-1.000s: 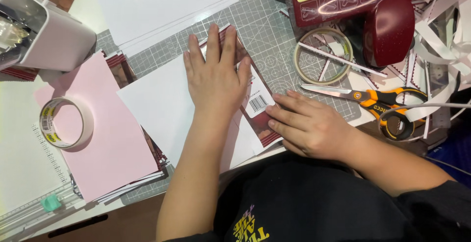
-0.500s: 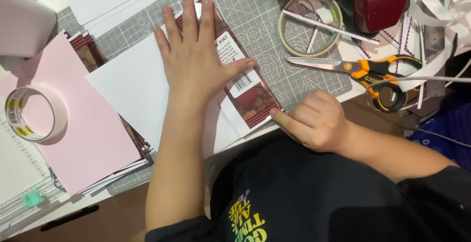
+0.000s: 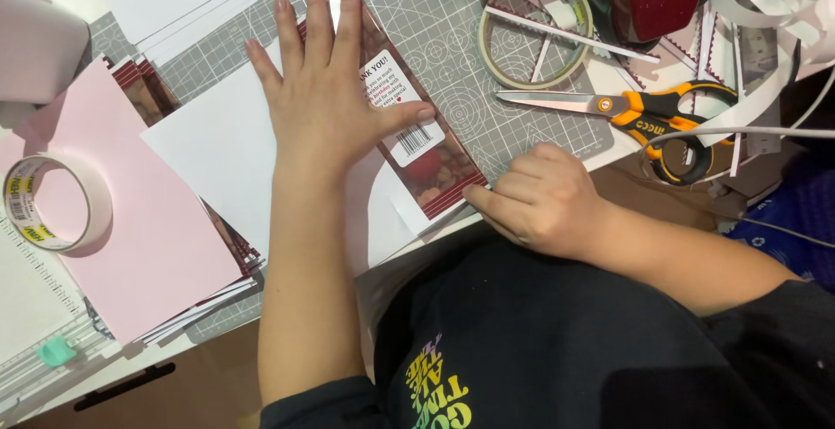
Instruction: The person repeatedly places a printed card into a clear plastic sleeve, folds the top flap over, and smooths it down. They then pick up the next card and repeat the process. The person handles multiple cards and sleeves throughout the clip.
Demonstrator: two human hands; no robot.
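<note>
Head view, left hand (image 3: 326, 103) flat on card (image 3: 417, 146), scissors (image 3: 635, 111), tape roll (image 3: 52, 203) nearby

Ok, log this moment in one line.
left hand flat on dark red card | right hand at card's near corner | scissors untouched

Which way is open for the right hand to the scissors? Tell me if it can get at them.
Probably yes: the right hand rests at the card's corner, and the scissors lie just beyond it on the cutting mat, handles toward it, nothing between them.
</note>
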